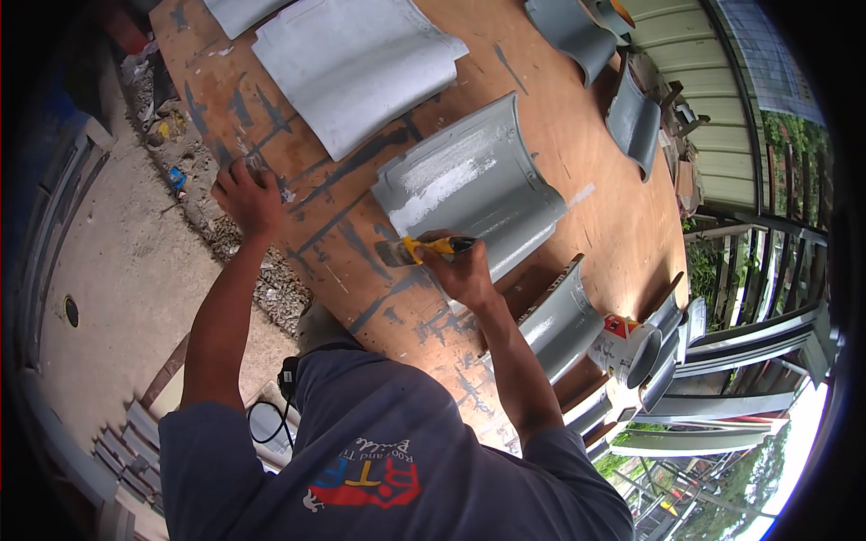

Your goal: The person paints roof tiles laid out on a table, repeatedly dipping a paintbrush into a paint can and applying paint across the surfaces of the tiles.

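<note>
My right hand (pixel 460 273) is closed round a paintbrush (pixel 433 247) with a yellow and black handle. Its bristles point left, over the plywood beside the near edge of a grey curved roof tile (pixel 483 185). That tile carries a patchy white streak along its upper left part. At the left edge of the plywood table (pixel 338 248) is my left hand (pixel 248 197), its fingers curled together. Something small and greyish shows at its fingertips, too unclear to name. A pale, whitish roof tile (pixel 356 68) lies beyond the grey one.
More grey tiles (pixel 555 326) lie at the right, near a paint bucket (pixel 626 350) tipped on its side. Other tiles (pixel 633 117) line the far right edge. Dark paint strokes mark the plywood. Rubble (pixel 212 230) runs along the concrete floor (pixel 117 234) at the left.
</note>
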A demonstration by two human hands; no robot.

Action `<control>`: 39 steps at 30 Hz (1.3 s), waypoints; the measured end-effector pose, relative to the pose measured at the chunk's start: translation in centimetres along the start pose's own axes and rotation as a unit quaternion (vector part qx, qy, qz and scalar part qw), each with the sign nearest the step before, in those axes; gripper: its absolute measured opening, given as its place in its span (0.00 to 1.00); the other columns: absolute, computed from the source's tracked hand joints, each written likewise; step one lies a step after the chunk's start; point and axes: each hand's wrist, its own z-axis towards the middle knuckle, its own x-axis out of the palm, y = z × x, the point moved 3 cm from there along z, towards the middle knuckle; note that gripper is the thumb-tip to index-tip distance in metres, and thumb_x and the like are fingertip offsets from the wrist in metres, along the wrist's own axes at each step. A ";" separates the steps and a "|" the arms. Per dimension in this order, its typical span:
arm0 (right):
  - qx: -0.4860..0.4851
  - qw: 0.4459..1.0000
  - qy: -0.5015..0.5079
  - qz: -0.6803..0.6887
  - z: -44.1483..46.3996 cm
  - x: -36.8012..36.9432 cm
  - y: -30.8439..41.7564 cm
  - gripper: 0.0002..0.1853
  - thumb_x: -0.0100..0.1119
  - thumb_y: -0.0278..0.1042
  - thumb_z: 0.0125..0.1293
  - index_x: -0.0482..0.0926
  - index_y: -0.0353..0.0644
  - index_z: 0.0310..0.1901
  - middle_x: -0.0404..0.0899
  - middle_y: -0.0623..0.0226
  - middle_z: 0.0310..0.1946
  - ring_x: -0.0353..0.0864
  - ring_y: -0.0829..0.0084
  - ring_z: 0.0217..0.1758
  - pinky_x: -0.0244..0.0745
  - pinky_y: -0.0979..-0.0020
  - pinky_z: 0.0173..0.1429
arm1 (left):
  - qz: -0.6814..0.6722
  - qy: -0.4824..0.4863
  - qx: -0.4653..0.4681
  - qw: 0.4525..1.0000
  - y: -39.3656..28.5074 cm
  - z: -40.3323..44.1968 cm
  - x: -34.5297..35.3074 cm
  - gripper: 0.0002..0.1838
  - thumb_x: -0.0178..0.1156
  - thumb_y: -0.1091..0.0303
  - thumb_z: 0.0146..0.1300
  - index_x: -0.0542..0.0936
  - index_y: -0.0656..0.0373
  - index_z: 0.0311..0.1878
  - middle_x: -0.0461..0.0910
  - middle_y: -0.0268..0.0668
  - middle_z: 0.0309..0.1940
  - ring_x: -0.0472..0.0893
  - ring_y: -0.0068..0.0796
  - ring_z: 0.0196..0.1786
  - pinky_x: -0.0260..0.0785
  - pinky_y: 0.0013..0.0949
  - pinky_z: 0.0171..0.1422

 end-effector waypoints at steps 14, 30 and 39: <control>-0.193 0.981 -0.010 -0.005 3.2 -2.7 1.4 0.15 0.74 0.22 0.63 0.87 0.34 0.52 0.88 0.55 0.44 0.88 0.65 0.46 0.83 0.67 0.52 | -0.012 -0.027 0.017 0.999 -0.1 -0.1 -0.1 0.22 0.60 0.56 0.68 0.75 0.51 0.63 0.69 0.44 0.64 0.67 0.55 0.65 0.68 0.61 0.64; -0.179 0.913 0.274 -0.244 5.7 -0.7 5.6 0.12 0.76 0.21 0.56 0.88 0.38 0.43 0.88 0.59 0.41 0.87 0.57 0.45 0.82 0.61 0.49 | -0.028 -0.042 0.032 0.998 0.4 -0.1 0.0 0.23 0.60 0.56 0.69 0.74 0.51 0.65 0.67 0.46 0.63 0.67 0.57 0.64 0.67 0.62 0.63; -0.431 0.872 0.044 -0.227 4.3 0.1 5.5 0.23 0.68 0.20 0.45 0.85 0.36 0.48 0.87 0.59 0.45 0.85 0.53 0.48 0.84 0.59 0.51 | -0.035 -0.034 0.017 0.999 0.5 -0.1 0.1 0.24 0.61 0.56 0.69 0.75 0.52 0.64 0.68 0.46 0.63 0.66 0.57 0.65 0.67 0.61 0.64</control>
